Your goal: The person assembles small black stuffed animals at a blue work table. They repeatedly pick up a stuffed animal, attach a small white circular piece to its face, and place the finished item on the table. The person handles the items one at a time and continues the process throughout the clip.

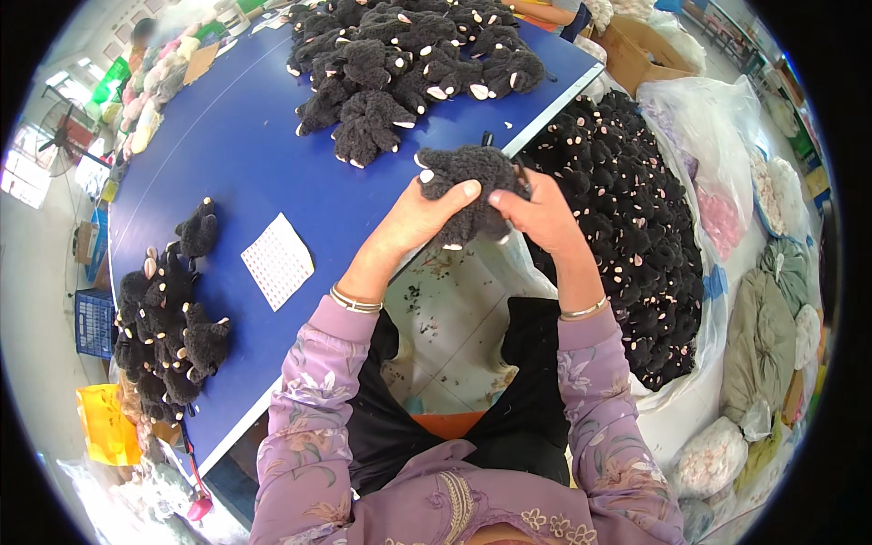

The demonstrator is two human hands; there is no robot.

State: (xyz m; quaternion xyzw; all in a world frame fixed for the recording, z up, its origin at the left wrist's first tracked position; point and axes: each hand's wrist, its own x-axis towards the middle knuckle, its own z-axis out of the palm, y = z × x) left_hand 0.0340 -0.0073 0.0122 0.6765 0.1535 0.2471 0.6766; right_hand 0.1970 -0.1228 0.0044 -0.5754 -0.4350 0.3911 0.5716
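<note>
Between both hands I hold a black plush toy (470,173) with small white-tipped paws, just off the edge of the blue table (354,213). My left hand (420,211) grips its left side, thumb pressed on the fur. My right hand (538,211) closes on its right side, with the thumb on the front. A thin dark piece by the right fingers is too small to make out. Past the hands, a heap of similar black plush toys (368,68) lies on the table. To the right, a large sack (718,300) is filled with black plush pieces (618,236).
A white sheet of small printed labels (277,262) lies on the table. At the left edge sits a smaller pile of black plush toys (163,318). Beyond it are a blue crate (94,322) and a yellow bag (107,424). A cardboard box (640,53) stands at the far right.
</note>
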